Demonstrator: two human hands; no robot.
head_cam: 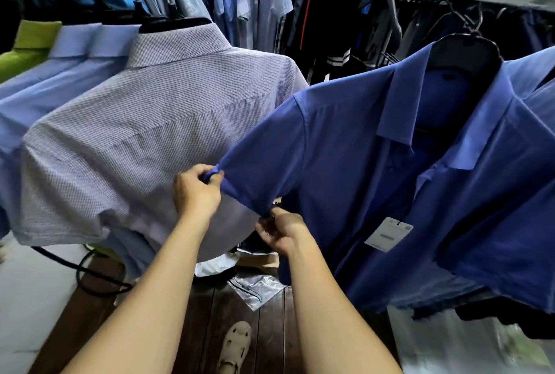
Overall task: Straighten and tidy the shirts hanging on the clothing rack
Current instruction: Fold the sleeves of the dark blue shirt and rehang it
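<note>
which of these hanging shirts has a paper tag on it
The dark blue shirt on the right: a white tag hangs on its front. The checked shirt beside it and the pale blue shirts show none.

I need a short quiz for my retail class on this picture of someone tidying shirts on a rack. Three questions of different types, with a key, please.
1. True or false: the left hand and the right hand both grip the sleeve of the blue shirt.
2. What hangs right beside the blue shirt, on the person's left? A. a red shirt. B. a checked shirt. C. a yellow coat.
3. Fill the gap: a white paper ____ hangs on the blue shirt's front.

Key: 1 true; 2 B; 3 tag.
</note>
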